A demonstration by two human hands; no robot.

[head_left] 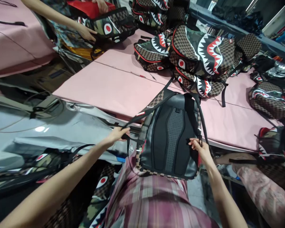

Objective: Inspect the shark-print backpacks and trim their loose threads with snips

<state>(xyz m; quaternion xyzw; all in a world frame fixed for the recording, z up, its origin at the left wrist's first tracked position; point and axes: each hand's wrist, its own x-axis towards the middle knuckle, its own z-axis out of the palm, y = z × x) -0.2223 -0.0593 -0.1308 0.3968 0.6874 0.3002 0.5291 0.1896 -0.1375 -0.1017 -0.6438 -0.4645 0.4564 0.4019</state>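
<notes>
You're holding backpack (173, 139): left hand (118, 134) gripping strap (134, 119), nine o'clock; right hand (201, 148) pinching webbing (189, 141), three o'clock; likely light, semi-stiff, side edges (138, 158) offering grip.

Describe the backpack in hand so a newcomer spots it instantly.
Start at the central pink table. At its near edge, between the left hand and right hand, is the backpack. Unlike the shark-mouthed bags piled beyond it, it shows its black padded back, a dotted strip running down the middle.
</notes>
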